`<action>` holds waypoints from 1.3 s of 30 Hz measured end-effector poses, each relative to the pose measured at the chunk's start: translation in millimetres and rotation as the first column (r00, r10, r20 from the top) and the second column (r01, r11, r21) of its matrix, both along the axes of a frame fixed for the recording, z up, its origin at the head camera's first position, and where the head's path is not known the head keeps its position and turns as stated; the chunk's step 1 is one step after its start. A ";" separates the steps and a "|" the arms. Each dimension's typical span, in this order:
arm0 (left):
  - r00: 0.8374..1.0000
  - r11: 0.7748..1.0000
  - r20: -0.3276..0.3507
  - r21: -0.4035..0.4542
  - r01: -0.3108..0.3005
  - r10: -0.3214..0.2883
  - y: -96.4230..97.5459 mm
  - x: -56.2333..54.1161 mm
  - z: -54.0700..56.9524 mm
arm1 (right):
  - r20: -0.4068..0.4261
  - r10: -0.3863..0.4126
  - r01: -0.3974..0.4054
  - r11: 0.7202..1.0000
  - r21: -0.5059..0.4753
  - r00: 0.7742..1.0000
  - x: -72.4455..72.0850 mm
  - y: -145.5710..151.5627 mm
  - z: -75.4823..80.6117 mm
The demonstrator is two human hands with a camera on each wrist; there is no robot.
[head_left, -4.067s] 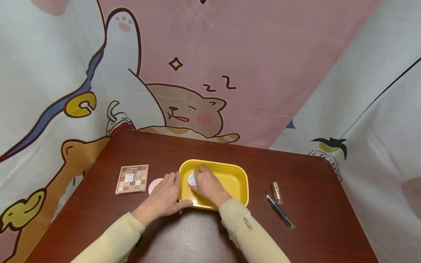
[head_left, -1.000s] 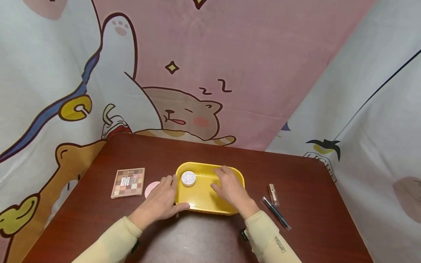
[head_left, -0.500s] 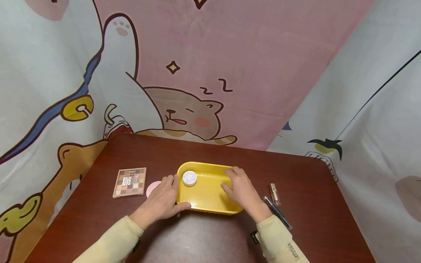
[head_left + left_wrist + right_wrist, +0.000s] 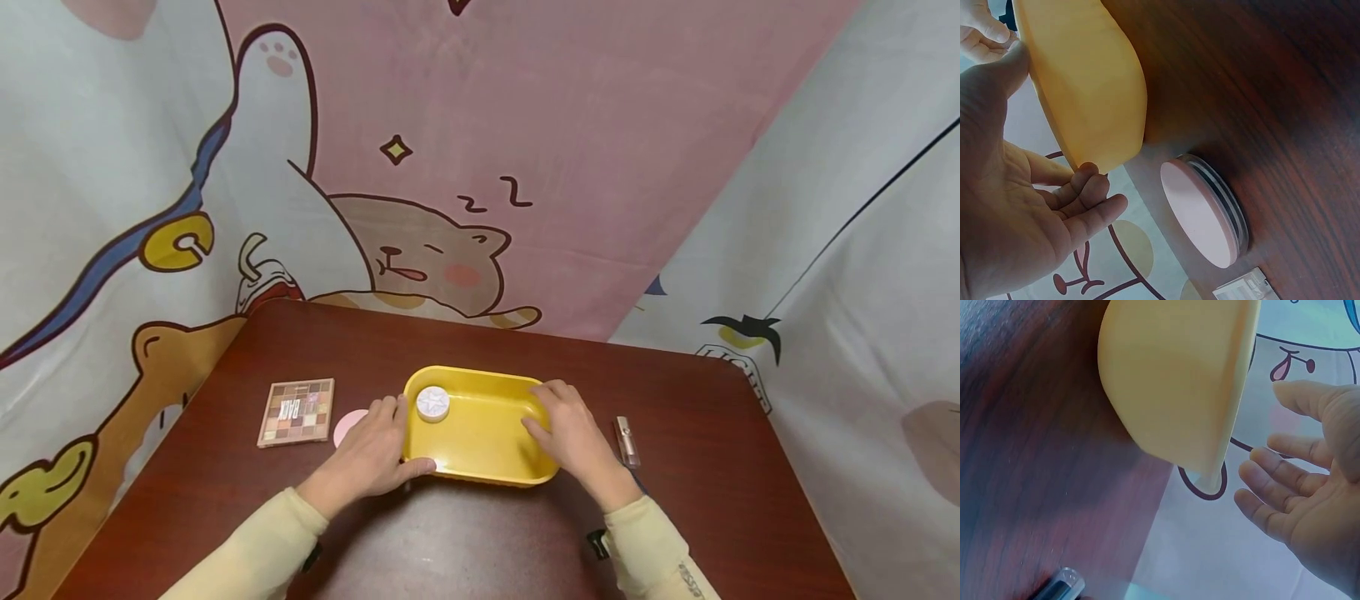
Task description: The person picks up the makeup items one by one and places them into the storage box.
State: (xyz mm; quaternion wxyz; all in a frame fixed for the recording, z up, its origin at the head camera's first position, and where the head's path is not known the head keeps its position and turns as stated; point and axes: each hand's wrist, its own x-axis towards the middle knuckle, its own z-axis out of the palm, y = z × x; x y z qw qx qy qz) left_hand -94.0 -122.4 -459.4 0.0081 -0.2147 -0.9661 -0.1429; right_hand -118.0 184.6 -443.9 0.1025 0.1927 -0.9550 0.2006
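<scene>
A yellow plastic basin (image 4: 480, 475) stands on the table before me, with a white round box (image 4: 432, 403) patterned with a star in its far left corner. My left hand (image 4: 367, 454) grips the basin's left end, thumb on the near rim and curled fingers at the left rim, as the left wrist view shows. My right hand (image 4: 573, 433) hovers over the basin's right end, holding nothing. In the right wrist view its fingers (image 4: 1272, 487) are spread and loosely bent, apart from the basin wall (image 4: 1172, 381).
A pink-topped round case (image 4: 1200, 212) lies beside the left hand, partly hidden by it in the head view. Farther left is an eyeshadow palette (image 4: 297, 412). A lipstick tube (image 4: 627, 442) lies to the right; a dark pen-like tube (image 4: 1060, 587) is mostly behind the right forearm.
About four seconds ago my right hand held the white round box inside the basin; it has let go and moved right to the basin's right end. My left hand has kept its grip.
</scene>
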 end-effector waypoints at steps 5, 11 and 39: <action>1.000 1.000 0.011 0.003 -0.011 0.011 0.7 0.2 0.8 | 0.001 -0.007 0.007 1.000 0.000 1.000 0.4 5.1 1.6; 1.000 1.000 0.000 0.007 -0.012 0.012 1.4 0.3 0.9 | -0.016 -0.009 0.009 1.000 -0.001 1.000 1.2 10.7 3.7; 1.000 1.000 -0.019 -0.006 0.005 -0.005 -1.0 -0.3 0.6 | 0.044 -0.109 0.110 0.994 -0.009 0.993 14.2 40.3 0.0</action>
